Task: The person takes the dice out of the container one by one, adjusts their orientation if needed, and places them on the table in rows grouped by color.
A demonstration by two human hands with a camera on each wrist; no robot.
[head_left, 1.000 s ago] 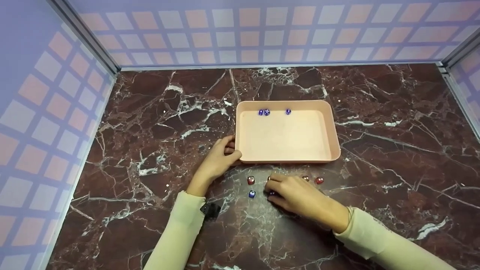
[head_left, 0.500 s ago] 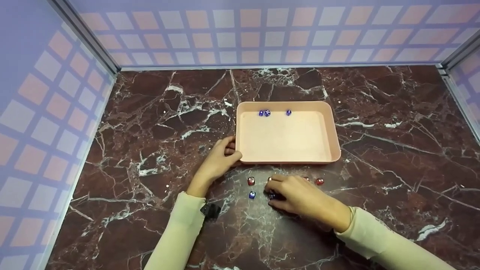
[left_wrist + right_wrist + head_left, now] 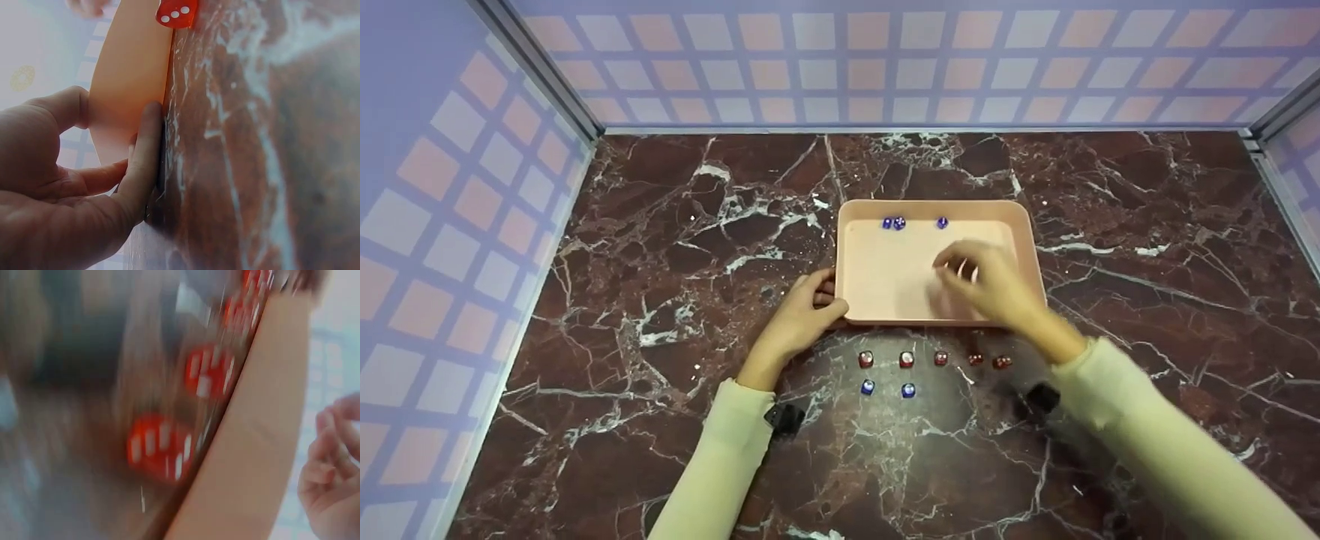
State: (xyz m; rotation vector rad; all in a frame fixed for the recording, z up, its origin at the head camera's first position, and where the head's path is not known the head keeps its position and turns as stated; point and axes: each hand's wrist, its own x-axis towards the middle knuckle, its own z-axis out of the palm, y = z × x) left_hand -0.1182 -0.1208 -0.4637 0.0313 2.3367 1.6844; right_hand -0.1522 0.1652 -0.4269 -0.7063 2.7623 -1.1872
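Observation:
My left hand (image 3: 804,311) holds the left side of a shallow peach tray (image 3: 1035,255) near its front corner, thumb and fingers against the wall. The left wrist view shows the thumb on the wall (image 3: 130,62) and fingers low along its base. Above the tray's right half is my right hand (image 3: 986,281), motion-blurred, fingers loosely bent, with nothing visible between them. Inside, along the back, lie three blue dice, one (image 3: 942,223) apart from a pair (image 3: 894,223). On the table before the tray, several red dice (image 3: 941,358) form a row; two blue dice (image 3: 908,390) lie in front.
The dark red marble-patterned tabletop (image 3: 697,247) runs back to a tiled-pattern wall panel (image 3: 840,75), with another panel (image 3: 450,202) on the left. Black wrist cameras sit at the left cuff (image 3: 785,420) and under the right cuff (image 3: 1042,397).
My right hand has left a blue die standing beside the other blue one on the table and moved up over the tray. The left hand has stayed at the tray's side.

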